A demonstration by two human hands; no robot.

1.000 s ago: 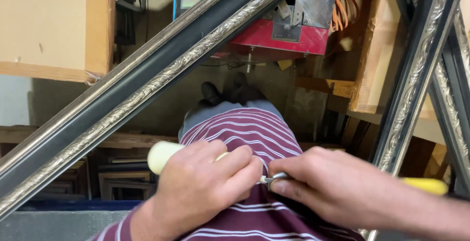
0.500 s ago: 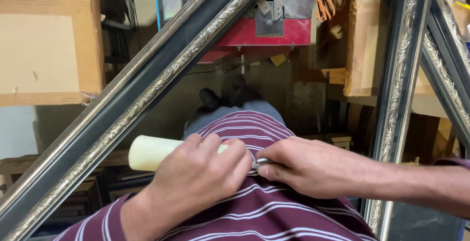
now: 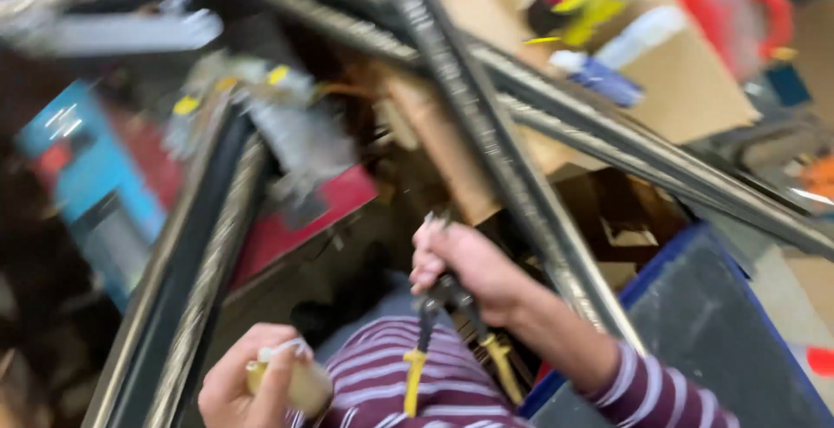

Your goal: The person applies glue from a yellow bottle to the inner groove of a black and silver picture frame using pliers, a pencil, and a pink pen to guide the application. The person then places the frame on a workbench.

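My right hand (image 3: 469,267) gripped the pliers (image 3: 443,332) up near the head, yellow handles hanging down over my striped shirt (image 3: 434,384) — nose kept up toward the ornate frame moulding (image 3: 486,124). My left hand (image 3: 256,376) stayed low, fingers wrapped round a cream-coloured tool handle (image 3: 304,386) — blur hid the rest.

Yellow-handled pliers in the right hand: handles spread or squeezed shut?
Spread. The yellow-handled pliers hang from the right hand, handles splayed apart below it.

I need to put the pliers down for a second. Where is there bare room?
Bare: the dark grey surface with the blue edge, right of the right hand holding the pliers. Crowded: the cardboard box top right and the red machine behind the frame mouldings.
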